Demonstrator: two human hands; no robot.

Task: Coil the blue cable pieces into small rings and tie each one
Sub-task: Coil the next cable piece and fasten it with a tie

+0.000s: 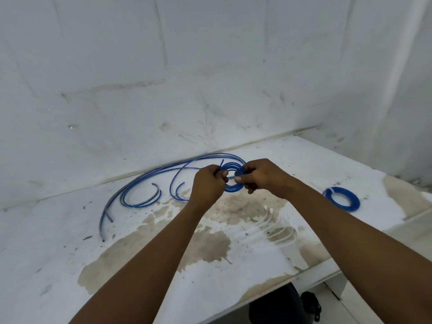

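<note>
Both hands [208, 183] round blue coil [232, 181]

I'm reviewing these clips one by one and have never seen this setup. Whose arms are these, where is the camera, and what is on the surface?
There is no machine: a person wears the one camera on their head, looking down at their own arms. The left hand and right hand together hold a small blue coil between them. On the stained white surface, loose blue cable pieces lie to the left, a finished blue ring to the right, and pale white strips lie nearer the person.
</note>
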